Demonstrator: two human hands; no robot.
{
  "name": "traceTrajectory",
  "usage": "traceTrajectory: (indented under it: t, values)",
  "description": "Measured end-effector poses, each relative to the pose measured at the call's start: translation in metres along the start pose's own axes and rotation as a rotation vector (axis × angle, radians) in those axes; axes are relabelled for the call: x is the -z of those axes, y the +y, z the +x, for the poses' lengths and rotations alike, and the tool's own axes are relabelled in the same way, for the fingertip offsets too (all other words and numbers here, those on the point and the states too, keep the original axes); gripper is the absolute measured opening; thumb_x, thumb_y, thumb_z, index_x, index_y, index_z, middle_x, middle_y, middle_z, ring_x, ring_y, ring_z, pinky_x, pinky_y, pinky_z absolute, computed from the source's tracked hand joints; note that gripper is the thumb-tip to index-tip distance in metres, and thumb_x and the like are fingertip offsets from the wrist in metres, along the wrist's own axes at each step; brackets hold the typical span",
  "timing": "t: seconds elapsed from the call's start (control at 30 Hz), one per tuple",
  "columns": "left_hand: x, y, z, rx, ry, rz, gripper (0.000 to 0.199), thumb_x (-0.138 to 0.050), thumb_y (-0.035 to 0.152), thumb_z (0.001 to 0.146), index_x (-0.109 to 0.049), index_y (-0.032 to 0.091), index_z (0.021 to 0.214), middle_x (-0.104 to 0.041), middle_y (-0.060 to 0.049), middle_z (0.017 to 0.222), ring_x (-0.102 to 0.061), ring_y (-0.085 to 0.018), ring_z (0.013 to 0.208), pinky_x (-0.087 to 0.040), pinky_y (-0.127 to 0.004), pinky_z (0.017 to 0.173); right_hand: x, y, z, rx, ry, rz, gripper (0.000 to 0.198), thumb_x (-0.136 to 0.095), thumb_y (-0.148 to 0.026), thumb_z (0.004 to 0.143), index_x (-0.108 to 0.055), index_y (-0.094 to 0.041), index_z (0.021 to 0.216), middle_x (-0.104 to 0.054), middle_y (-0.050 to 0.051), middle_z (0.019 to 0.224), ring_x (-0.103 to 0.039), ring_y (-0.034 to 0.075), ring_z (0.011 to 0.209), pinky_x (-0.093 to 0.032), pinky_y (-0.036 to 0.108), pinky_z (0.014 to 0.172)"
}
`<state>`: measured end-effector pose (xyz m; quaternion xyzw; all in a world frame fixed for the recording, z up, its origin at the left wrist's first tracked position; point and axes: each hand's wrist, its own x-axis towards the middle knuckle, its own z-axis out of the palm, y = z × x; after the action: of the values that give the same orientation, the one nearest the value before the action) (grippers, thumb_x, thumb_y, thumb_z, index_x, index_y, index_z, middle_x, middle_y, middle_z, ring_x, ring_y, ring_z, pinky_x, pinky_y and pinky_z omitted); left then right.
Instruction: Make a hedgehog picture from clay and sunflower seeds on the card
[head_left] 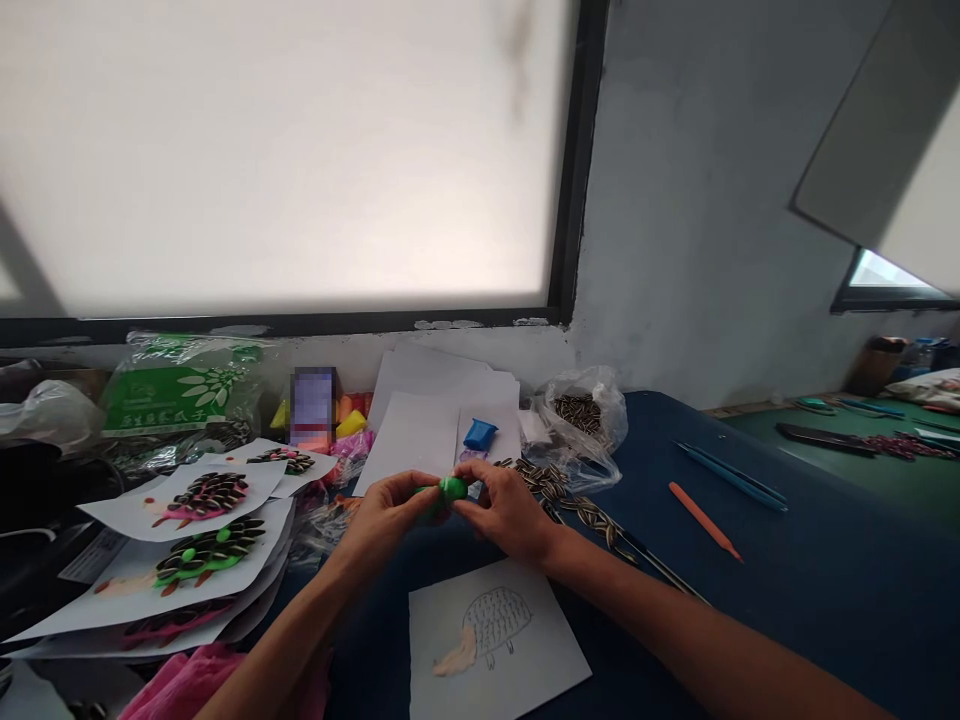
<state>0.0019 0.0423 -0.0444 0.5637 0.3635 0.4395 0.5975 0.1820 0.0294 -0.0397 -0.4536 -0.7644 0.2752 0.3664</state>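
Green clay: a small bright lump, held up between both hands near the middle of the view.
Left hand: grasping the clay with thumb and fingertips.
Right hand: pinching the same lump from the other side.
Drawing: a spiny animal on white paper, on the near side of the hands, its head covered in peach clay.
Table: dark blue; an orange tool and a blue tool lie at right.
Seeds: striped, loose just beyond the right hand, near a clear bag holding more.
Papers: overlapping at left, bearing seed-and-clay animals.
Blue packet: on white sheets beyond the hands.
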Motion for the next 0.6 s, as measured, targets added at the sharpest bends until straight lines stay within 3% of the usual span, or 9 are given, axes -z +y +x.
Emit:
traceTrajectory:
  t: [0.13, 0.37, 0.6]
  values:
    - [-0.002, -0.003, 0.001, 0.010, 0.080, -0.005, 0.039, -0.084, 0.035, 0.056, -0.060, 0.017, 0.080, -0.067, 0.002, 0.064, -0.061, -0.013, 0.056, -0.048, -0.025, 0.059, -0.004, -0.004, -0.002, 0.032, -0.023, -0.060, 0.021, -0.067, -0.013, 0.081, -0.060, -0.017, 0.100, -0.065, 0.000, 0.077, -0.055, 0.009, 0.049, -0.043, 0.024, 0.054]
    - [-0.010, 0.000, 0.000, -0.030, 0.074, 0.066, 0.028, -0.080, 0.031, 0.058, -0.056, 0.018, 0.064, -0.062, 0.004, 0.055, -0.057, -0.011, 0.053, -0.045, -0.023, 0.055, -0.003, -0.006, -0.002, 0.058, -0.052, -0.154, 0.016, -0.064, -0.011, 0.077, -0.057, -0.016, 0.091, -0.059, -0.001, 0.069, -0.052, 0.012, 0.056, -0.037, 0.024, 0.054]
    - [-0.008, 0.007, -0.002, 0.004, 0.047, -0.002, 0.030, -0.079, 0.038, 0.063, -0.061, 0.016, 0.074, -0.064, 0.001, 0.065, -0.058, -0.011, 0.060, -0.044, -0.022, 0.059, 0.009, -0.005, 0.002, 0.095, 0.037, -0.180, 0.018, -0.064, -0.011, 0.071, -0.055, -0.018, 0.085, -0.054, -0.004, 0.066, -0.046, 0.009, 0.053, -0.033, 0.022, 0.051]
